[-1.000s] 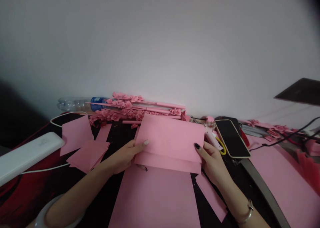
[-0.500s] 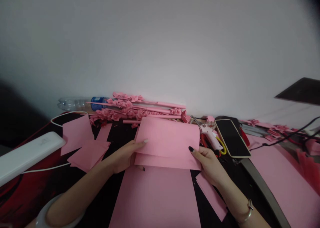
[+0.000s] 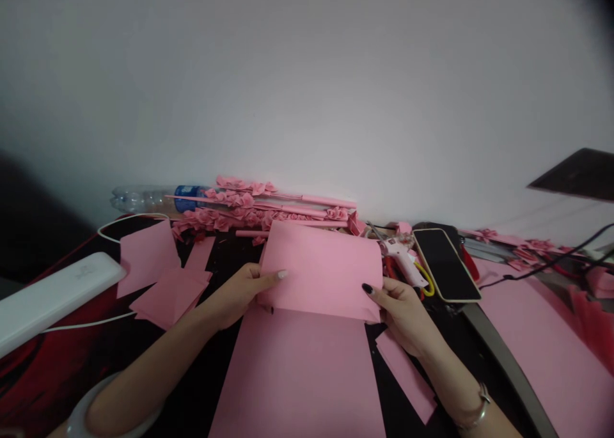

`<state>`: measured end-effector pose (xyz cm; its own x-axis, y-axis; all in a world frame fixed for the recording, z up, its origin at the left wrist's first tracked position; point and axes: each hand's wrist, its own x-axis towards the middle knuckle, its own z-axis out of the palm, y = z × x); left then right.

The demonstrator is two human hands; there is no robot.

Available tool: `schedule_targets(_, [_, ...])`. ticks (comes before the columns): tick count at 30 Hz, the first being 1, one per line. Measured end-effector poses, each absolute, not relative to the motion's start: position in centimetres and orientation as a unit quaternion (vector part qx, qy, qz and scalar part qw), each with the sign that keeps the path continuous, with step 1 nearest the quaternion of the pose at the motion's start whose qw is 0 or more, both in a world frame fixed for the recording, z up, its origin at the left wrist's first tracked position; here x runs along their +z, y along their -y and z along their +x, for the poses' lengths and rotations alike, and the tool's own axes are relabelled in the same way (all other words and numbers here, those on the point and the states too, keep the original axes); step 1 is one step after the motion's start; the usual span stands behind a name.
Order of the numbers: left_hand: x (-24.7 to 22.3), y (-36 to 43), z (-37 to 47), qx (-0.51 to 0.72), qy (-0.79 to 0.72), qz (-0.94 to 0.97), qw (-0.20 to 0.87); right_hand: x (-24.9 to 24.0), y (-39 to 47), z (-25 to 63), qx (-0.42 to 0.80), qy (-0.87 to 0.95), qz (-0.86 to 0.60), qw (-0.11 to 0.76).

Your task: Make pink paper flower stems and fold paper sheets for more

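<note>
A folded pink sheet (image 3: 321, 268) is held up between my two hands, bent over so its upper layer nearly covers the lower one. My left hand (image 3: 244, 291) pinches its left edge, thumb on top and fingers mostly hidden beneath. At the right edge my right hand (image 3: 400, 307) grips it, the dark-nailed thumb on the front face. Beneath it, a larger pink sheet (image 3: 302, 380) lies on the black table. A narrow pink strip (image 3: 405, 375) rests just below my right hand.
Pink paper flowers (image 3: 240, 217) and a plastic bottle (image 3: 144, 199) lie along the wall. On the left are pink squares (image 3: 170, 294) and a white power bank (image 3: 62, 294). A glue gun (image 3: 405, 262), phone (image 3: 446, 265) and more pink paper (image 3: 542, 336) are on the right.
The sheet's upper flap has come down toward me, covering most of the lower strip that showed before. My left hand has shifted slightly up with its edge.
</note>
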<state>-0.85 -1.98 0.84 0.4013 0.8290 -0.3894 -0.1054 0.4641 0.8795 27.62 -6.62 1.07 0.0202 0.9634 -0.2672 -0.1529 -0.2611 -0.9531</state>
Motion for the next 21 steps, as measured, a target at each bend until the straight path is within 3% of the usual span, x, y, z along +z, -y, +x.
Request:
schedule_targets(14, [0.78, 2.05, -0.58, 0.313, -0.437, 0.438, 0.721, 1.64, 6.53, 27.62, 0.558, 0.365, -0.522, 0.532])
schedule_targets(21, [1.10, 2.15, -0.61, 0.341, -0.451, 0.428, 0.705, 1.40, 6.73, 27.56, 0.592, 0.360, -0.524, 0.495])
